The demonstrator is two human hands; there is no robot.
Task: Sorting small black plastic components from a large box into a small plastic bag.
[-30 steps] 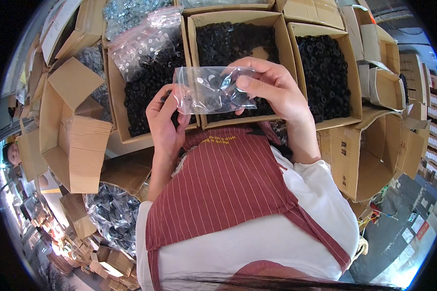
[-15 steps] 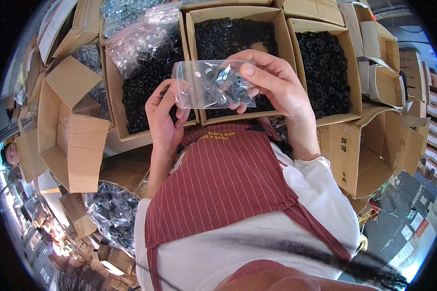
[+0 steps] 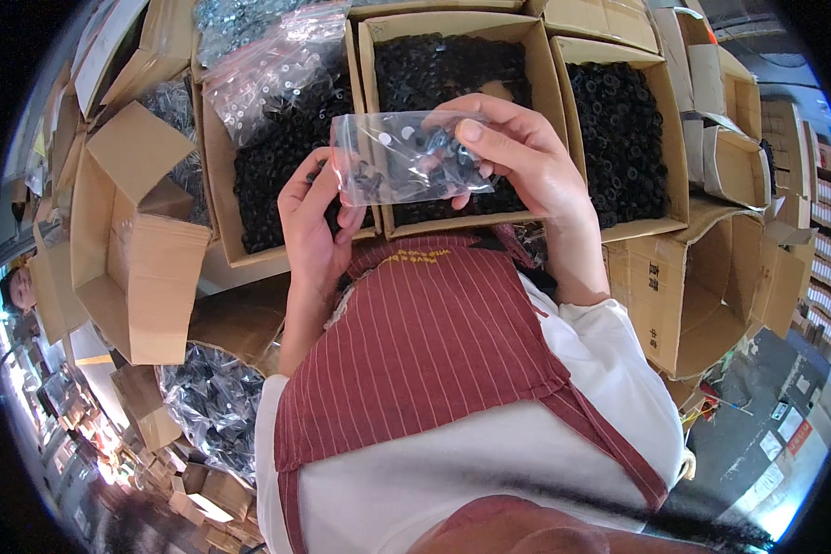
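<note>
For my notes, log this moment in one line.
right hand: pinching clear plastic bag | left hand: at bag's left edge | below: cardboard box

Mid-box blk parts [image 3: 443,65] partly hid behind clear bag [image 3: 392,171]; bluish pile [image 3: 240,23] cut off @ top.

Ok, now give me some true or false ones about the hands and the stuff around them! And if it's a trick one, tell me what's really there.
1. The bare right hand grips a clear, rectangular plastic bag. True.
2. Only one hand is near that bag. False: the bare left hand is at its left end.
3. A dark-red, pale-striped cloth apron is worn over a white top. True.
4. Yellow balls are piled to the right of the right hand. False: those are small, round, black rings in an open brown cardboard box.
5. Clear, red-edged plastic bags lie on a heap of small black parts. True.
</note>
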